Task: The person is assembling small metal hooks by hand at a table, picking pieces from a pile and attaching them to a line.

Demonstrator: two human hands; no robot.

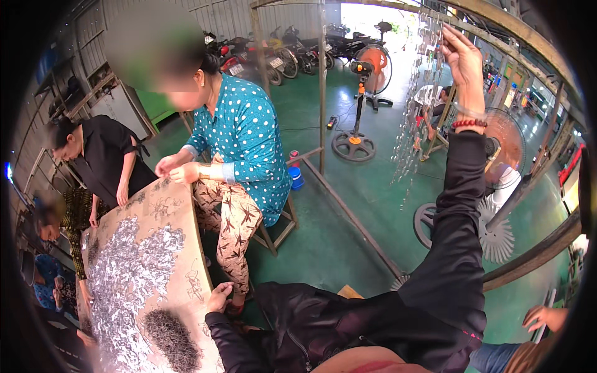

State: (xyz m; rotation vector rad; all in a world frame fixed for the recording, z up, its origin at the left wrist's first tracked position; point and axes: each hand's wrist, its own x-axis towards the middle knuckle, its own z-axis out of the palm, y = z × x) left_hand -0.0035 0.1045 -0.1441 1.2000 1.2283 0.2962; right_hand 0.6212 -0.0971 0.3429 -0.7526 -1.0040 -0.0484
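My right hand (463,56) is raised high at the upper right, its fingertips pinched at the top of a strand of small shiny metal pieces (420,93). Several such strands hang beside it from a metal frame. Low by the table's near edge is my left hand (219,297), its fingers curled together; whatever they hold, if anything, is too small to make out. On the brown tabletop (202,236) lies a broad heap of small silvery metal pieces (134,261). Nearer to me is a dark pile of thin wire hooks (171,342), with a few loose hooks (194,285) beside my left hand.
A person in a dotted teal shirt (249,133) sits at the table's far right side, hands together over it. More people work along its left side. Rusty frame bars (354,214) cross the green floor. Standing fans (357,137) and a blue bucket (295,178) are beyond; motorbikes are parked behind.
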